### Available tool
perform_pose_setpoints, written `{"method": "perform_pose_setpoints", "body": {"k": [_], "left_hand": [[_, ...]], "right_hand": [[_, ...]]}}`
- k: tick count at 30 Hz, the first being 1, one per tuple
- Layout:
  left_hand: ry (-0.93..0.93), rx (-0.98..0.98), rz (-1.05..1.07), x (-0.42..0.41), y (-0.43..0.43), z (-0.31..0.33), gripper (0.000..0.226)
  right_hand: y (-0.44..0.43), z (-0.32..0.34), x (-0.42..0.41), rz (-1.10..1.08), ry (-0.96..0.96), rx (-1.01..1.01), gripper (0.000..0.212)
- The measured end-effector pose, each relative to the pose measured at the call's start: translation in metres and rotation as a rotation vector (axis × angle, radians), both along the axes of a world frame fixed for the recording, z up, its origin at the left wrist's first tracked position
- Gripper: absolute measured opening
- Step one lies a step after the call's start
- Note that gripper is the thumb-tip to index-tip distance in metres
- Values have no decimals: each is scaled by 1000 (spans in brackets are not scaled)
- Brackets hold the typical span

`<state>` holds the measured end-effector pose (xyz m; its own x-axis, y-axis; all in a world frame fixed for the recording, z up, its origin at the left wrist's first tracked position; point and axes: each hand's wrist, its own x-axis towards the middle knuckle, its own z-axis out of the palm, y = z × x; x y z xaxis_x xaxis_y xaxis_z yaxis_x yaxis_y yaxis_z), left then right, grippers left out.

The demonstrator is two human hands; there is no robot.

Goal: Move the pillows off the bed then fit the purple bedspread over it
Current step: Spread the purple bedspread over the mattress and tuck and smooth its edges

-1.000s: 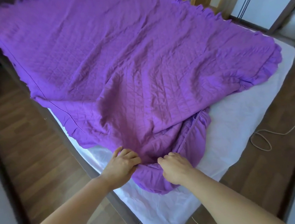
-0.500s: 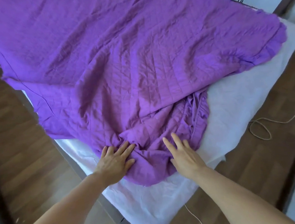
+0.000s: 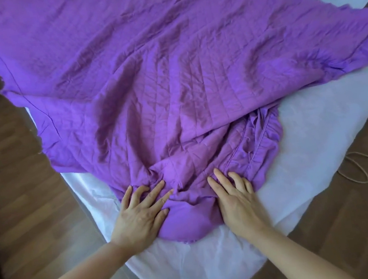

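- Under both sets of fingers, a purple bedspread (image 3: 170, 71) lies rumpled on a bed (image 3: 322, 141), its near corner bunched into folds between the two hands.
- Beyond the fingers, the quilted cloth spreads away up the bed, and a frilled hem shows just right of the right fingers.
- Palm down on the corner's left side, the left hand (image 3: 139, 216) has its fingers (image 3: 154, 191) spread wide and slightly bent, pressing the cloth without gripping it.
- Palm down just beside it, the right hand (image 3: 237, 202) has its fingers (image 3: 220, 179) spread and nearly straight, pressing the frilled fold.
- Nearer than the fingers and to their right, the white sheet (image 3: 194, 265) lies bare.
- Left of the left fingers is wooden floor (image 3: 8, 172); far to the right a thin cord (image 3: 353, 169) lies looped on it.
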<state>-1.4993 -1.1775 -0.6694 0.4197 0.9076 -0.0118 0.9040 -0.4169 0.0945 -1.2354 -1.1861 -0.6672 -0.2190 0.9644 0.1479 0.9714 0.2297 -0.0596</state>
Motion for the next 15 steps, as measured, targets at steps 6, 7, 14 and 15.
{"method": "perform_pose_setpoints", "body": {"k": [6,7,14,15], "left_hand": [[-20,37,0,0,-1,-4,51],[-24,54,-2,-1,-2,-5,50],[-146,166,-19,-2,-5,-13,45],[-157,187,-22,-2,-6,-16,44]], "right_hand": [[-1,-7,3,32,-5,85,50],[-1,-9,3,44,-9,108,50],[2,-18,6,112,28,259,45],[1,-20,7,122,37,285,43]]}}
